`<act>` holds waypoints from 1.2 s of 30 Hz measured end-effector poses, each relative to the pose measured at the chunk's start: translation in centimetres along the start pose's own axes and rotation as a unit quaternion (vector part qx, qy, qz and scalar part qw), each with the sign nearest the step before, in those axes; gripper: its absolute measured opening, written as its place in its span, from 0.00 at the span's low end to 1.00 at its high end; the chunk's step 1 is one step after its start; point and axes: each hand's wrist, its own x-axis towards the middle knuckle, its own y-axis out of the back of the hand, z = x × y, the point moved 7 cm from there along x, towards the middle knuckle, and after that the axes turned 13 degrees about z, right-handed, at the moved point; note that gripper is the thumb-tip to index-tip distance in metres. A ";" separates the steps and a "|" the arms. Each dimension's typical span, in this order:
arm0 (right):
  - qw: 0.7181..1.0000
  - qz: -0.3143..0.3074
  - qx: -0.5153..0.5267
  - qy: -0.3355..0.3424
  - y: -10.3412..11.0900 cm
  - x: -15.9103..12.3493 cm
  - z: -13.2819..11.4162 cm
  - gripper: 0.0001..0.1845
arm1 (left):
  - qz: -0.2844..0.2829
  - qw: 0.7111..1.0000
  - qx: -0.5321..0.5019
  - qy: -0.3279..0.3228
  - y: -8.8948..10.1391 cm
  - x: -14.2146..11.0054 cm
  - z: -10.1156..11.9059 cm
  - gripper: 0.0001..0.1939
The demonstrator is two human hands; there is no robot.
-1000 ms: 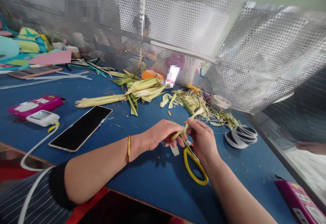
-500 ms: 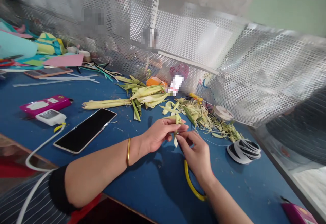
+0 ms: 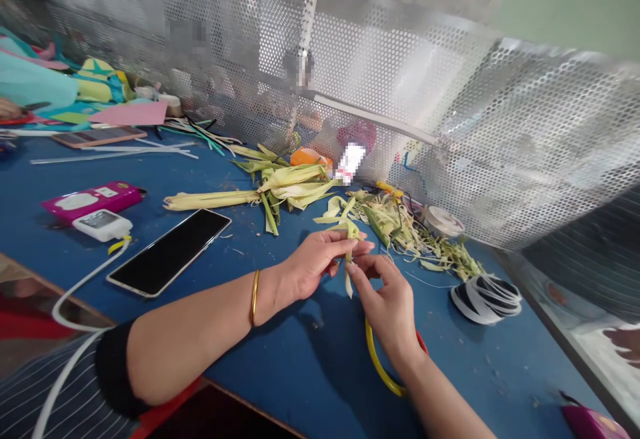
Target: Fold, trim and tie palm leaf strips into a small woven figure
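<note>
Clearance around the right hand (image 3: 387, 306): the flat blue tabletop (image 3: 483, 366) offers passage toward 4 o'clock. Obstacles: curved yellow handle (image 3: 376, 363), 6 o'clock; wound white strip (image 3: 485, 300), 3; shredded pale-green leaf heap (image 3: 400, 224), 1; perforated silver metal screen (image 3: 370, 59), 12.

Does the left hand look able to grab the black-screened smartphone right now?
Probably yes: the black-screened smartphone lies uncovered on the blue table, though the left hand would likely need to release the pale green husk strip first.
</note>
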 end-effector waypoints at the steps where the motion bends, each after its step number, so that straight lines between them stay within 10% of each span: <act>1: 1.000 -0.004 -0.005 -0.002 -0.2 0.0 0.1 0.11 | -0.005 1.000 0.003 -0.002 -0.1 -0.1 -0.1 0.15; 19: 0.972 -0.231 -0.026 0.042 -1.1 -0.8 -1.6 0.13 | 0.012 1.000 -0.021 0.010 0.1 0.3 0.0 0.07; 26: 0.998 0.034 -0.030 0.041 3.5 2.4 -0.3 0.10 | -0.035 0.995 -0.068 0.058 -0.3 -0.2 0.4 0.10; 36: 0.992 -0.008 -0.050 0.120 0.9 1.6 0.2 0.03 | -0.029 0.997 0.040 0.056 -0.3 -0.6 -0.6 0.18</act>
